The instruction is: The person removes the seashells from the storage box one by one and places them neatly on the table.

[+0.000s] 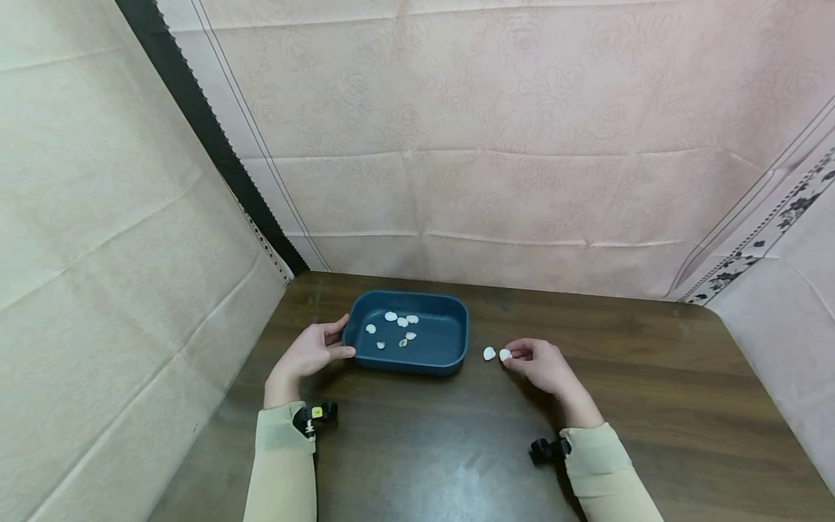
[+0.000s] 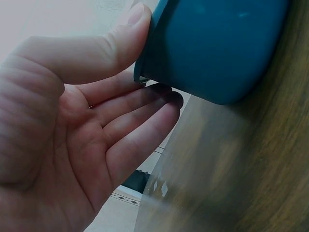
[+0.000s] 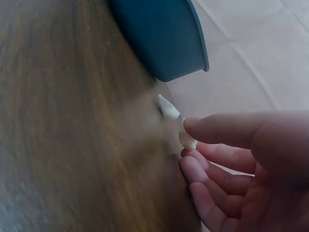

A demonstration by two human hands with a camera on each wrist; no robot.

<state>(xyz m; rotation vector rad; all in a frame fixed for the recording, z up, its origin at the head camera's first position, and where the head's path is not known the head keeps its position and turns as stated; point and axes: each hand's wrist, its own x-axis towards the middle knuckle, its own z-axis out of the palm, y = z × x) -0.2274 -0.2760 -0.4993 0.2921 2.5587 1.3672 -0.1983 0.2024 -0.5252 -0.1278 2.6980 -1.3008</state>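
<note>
A dark blue rectangular tray [image 1: 411, 365] stands on the table with several small white seashells [image 1: 403, 322] scattered on its floor. My left hand [image 1: 313, 351] grips the tray's left end, its thumb against the rim in the left wrist view. To the right of the tray, my right hand [image 1: 540, 367] pinches a white seashell [image 3: 188, 138] between thumb and fingers, low over the table. Another seashell [image 1: 489, 354] lies just left of it, between that hand and the tray. Ridges show on both shells in the right wrist view.
The brown wood-grain table [image 1: 417, 442] has its far edge behind the tray. Pale patterned cloth [image 1: 496, 145] hangs beyond that edge, and more cloth [image 1: 130, 254] covers the left side. Each wrist wears a small black camera [image 1: 549, 451].
</note>
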